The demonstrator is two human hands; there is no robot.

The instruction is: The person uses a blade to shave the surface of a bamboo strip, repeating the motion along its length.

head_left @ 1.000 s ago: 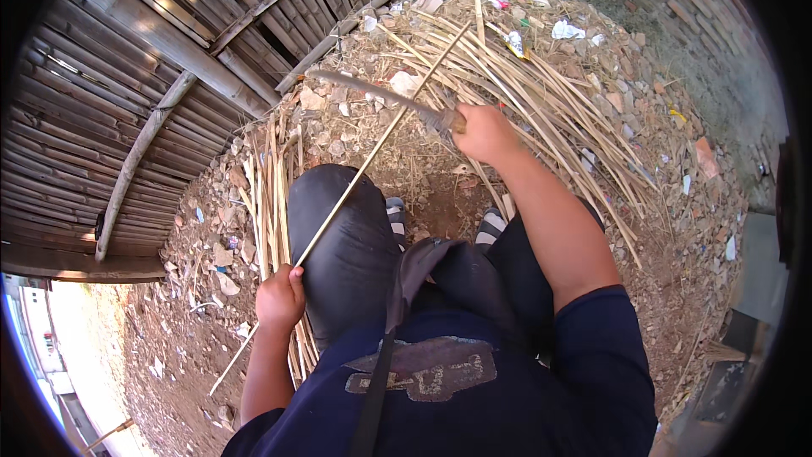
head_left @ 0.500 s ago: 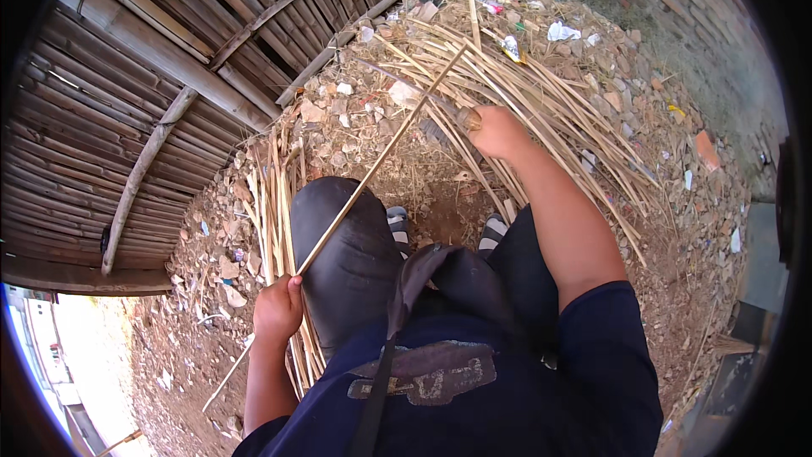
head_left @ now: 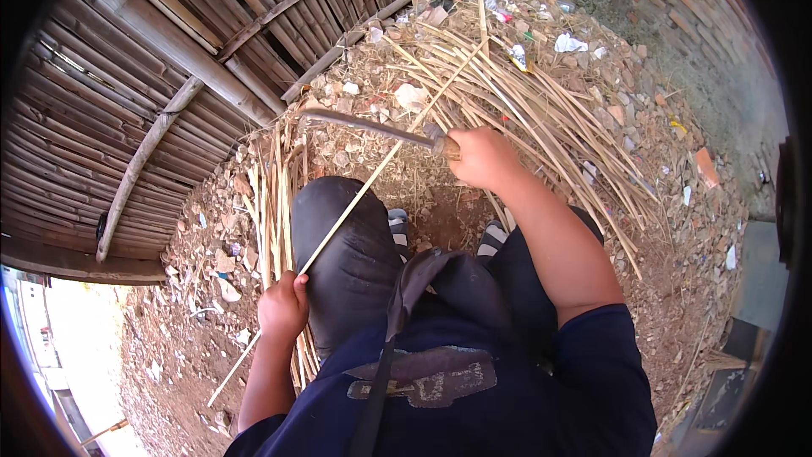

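A long, thin bamboo strip (head_left: 355, 201) slants from beside my left hip, across my left knee, to the far pile of strips. My left hand (head_left: 283, 306) is closed round it beside that knee, thumb on top. In my right hand (head_left: 484, 157) is the wooden handle of a long-bladed knife (head_left: 359, 123), held above the ground ahead of my knees. Its dark blade points left, with a bent tip, and crosses over the strip. I cannot tell whether blade and strip touch.
A large pile of bamboo strips (head_left: 558, 123) fans out ahead and to the right. Another bundle of strips (head_left: 273, 195) lies beside my left leg. A bamboo-pole wall (head_left: 118, 101) stands left, a brick wall (head_left: 660, 0) at the far right. Rubble and litter cover the ground.
My right hand has drawn nearer to me and slightly left. The knife has turned, its blade now lying more level and lower along the strip. My left hand keeps its hold.
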